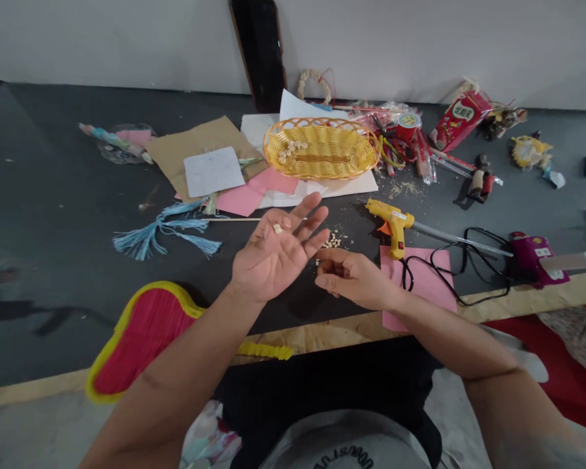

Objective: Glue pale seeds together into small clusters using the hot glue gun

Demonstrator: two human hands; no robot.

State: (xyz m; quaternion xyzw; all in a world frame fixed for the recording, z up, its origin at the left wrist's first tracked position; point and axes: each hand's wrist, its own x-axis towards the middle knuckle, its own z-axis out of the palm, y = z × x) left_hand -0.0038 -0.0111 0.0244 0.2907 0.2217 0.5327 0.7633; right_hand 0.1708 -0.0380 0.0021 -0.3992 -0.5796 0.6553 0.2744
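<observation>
Palm upturned, the left hand (pixel 278 257) in the head view appears to pinch a small pale piece (pixel 278 228) between thumb and forefinger, the other fingers spread, a pose that likely keeps it in plain sight. The right hand (pixel 349 277) curls narrow just beside a loose pile of pale bits (pixel 332 240) on the dark tabletop (pixel 293 306), probably left there for easy reach; whether its fingers hold anything, I cannot tell. Beyond, a yellow woven basket (pixel 332 144) carries similar pieces clustered at its left end. A red carton (pixel 461 120) leans farther right, contents hidden. The glue gun (pixel 395 228) lies with its grip over a pink sheet (pixel 430 277), perhaps to catch drips.
</observation>
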